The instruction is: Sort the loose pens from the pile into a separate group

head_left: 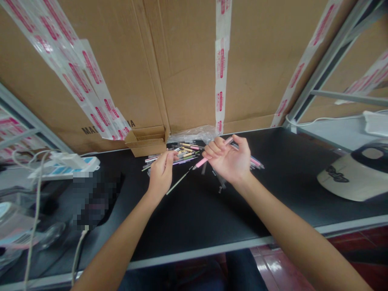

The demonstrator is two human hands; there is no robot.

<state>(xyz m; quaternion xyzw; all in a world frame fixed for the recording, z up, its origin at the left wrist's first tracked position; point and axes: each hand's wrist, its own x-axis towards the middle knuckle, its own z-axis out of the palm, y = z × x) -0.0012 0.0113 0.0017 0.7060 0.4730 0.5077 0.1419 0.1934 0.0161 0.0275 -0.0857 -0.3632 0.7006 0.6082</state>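
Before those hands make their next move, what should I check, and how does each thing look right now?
1. Slim pink pen gripped by the right hand: ok, the fingers are curled around it.
2. Left hand gripping something: cannot tell, its fingertips hide the spot.
3. Multicoloured pile of slender pens neatly lined up: not ok, they lie crisscrossed.
4. Small brown cardboard box within view: ok, behind the left hand.
5. White-and-dark cap away from both hands: ok, far to the right.
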